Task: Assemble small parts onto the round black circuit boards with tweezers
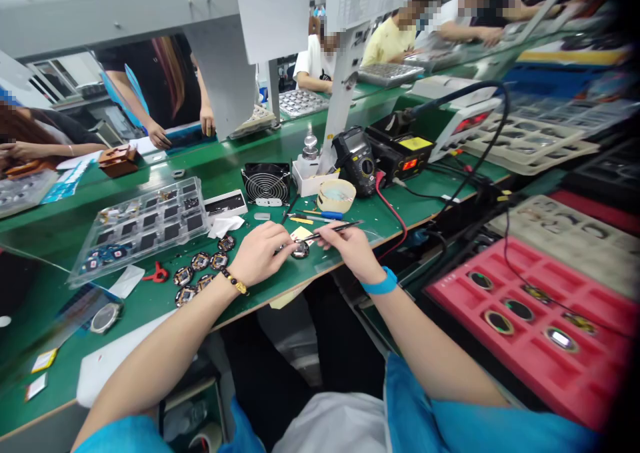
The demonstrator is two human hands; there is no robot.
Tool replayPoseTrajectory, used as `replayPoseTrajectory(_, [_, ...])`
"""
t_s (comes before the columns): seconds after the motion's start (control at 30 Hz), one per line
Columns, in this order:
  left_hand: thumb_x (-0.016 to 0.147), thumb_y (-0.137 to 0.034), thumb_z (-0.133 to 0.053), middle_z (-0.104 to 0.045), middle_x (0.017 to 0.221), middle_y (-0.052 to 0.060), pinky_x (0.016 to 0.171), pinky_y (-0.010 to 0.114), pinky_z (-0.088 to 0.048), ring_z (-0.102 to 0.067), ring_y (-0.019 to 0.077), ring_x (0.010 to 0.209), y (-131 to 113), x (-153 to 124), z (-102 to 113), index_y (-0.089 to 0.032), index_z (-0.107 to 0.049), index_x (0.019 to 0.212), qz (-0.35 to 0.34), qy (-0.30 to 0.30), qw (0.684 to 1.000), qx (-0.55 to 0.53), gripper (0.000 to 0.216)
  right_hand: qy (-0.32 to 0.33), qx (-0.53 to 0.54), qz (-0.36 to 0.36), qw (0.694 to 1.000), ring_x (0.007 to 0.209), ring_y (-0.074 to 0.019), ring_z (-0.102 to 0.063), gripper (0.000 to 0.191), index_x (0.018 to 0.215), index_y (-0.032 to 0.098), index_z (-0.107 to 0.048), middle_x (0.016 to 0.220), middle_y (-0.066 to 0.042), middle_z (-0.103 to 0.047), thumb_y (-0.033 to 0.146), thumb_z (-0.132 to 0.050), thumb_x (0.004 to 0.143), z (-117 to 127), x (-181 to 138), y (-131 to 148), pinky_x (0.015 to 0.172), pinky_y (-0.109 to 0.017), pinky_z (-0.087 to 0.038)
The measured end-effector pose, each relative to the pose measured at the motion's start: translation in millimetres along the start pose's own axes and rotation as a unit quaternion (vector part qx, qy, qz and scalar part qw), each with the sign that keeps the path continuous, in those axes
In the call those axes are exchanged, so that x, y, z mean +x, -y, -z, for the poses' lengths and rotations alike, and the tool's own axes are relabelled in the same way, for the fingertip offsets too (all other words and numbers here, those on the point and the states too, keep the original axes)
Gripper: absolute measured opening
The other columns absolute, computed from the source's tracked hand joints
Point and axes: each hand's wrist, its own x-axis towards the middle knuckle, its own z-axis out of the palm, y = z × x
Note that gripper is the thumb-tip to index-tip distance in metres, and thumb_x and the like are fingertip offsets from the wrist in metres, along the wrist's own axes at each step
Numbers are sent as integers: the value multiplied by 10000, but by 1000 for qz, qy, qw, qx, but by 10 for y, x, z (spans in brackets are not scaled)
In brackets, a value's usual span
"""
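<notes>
Left hand [260,253] pinching a small round part [301,249] on the green table [390,213], right hand [347,243] holding thin black tweezers [333,230] over it, small fan [267,182] behind

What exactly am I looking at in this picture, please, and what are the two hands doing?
This is one view from a camera worn on a person's head, looking down at a green workbench. The left hand steadies a small round part on the bench. The right hand holds a thin dark tool whose tip meets that part. To the left lie more round parts and a clear compartment tray. Behind stand a small fan and a meter. A red tray sits at right. Other people work across the bench.
</notes>
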Motion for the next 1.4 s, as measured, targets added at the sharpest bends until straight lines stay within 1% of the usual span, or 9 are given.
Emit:
replayPoseTrajectory(0.1, [1069,-397,-467,-666,832,77,794,377,-446,-572,229,823,21,3,94,-211,-629,768,15,-21,1000,17,389,-38,70,-26,997,694,-166,-670,524,897,198,-767,765,-45,-749,702,-797,759,19,42,14,623,-282,-574])
replayPoseTrajectory(0.23, [1066,-428,-466,-543,658,34,697,354,-402,-511,195,684,120,-2,211,-220,-486,608,67,-95,993,20,504,-22,75,-40,996,677,-158,-661,536,881,190,-744,726,-38,-729,703,-812,740,14,69,34,614,-274,-575])
replayPoseTrajectory(0.3, [1047,-450,-521,-573,666,29,699,344,-421,-541,186,681,182,-4,236,-219,-521,621,83,-127,988,4,485,-19,69,-42,997,663,-152,-659,546,882,187,-749,729,-40,-735,712,-803,744,6,71,35,612,-271,-568])
replayPoseTrajectory(0.4, [1011,-455,-600,-711,841,53,765,343,-495,-649,204,795,255,-6,212,-222,-676,782,92,-130,986,-45,335,-18,58,-38,997,656,-146,-658,553,896,186,-761,750,-46,-749,721,-788,756,0,70,34,621,-271,-562])
replayPoseTrajectory(0.57, [1002,-448,-616,-812,1069,60,951,388,-563,-754,256,1021,291,-31,107,-254,-789,1014,96,-67,989,-87,260,-4,34,-26,999,691,-164,-682,572,915,189,-755,779,-52,-761,737,-776,752,-3,67,50,648,-287,-568])
replayPoseTrajectory(0.83, [1083,-409,-441,-767,1285,69,1046,397,-553,-753,226,1141,351,-54,114,-242,-647,1368,128,-59,980,-137,390,13,27,-13,999,702,-161,-685,533,923,186,-741,781,-50,-759,697,-783,778,-16,80,55,630,-269,-561])
replayPoseTrajectory(0.97, [1077,-426,-462,-759,1289,114,1001,393,-572,-757,224,1135,325,-37,201,-218,-582,1273,141,-92,969,-182,310,26,18,-13,999,719,-174,-699,547,897,183,-737,772,-56,-762,711,-785,761,-25,96,47,641,-280,-572])
replayPoseTrajectory(1.17, [973,-507,-659,-817,886,76,845,333,-591,-792,208,860,154,-16,384,-203,-597,930,182,-180,955,-147,313,47,23,-9,999,743,-186,-708,552,921,180,-745,781,-65,-766,710,-779,769,-20,105,39,633,-284,-575])
replayPoseTrajectory(1.4, [1004,-495,-602,-789,788,57,767,286,-601,-755,159,739,-132,81,615,-169,-676,926,175,-245,941,-155,343,64,19,-11,998,704,-186,-704,610,872,169,-741,757,-68,-757,752,-798,704,1,148,20,599,-287,-587])
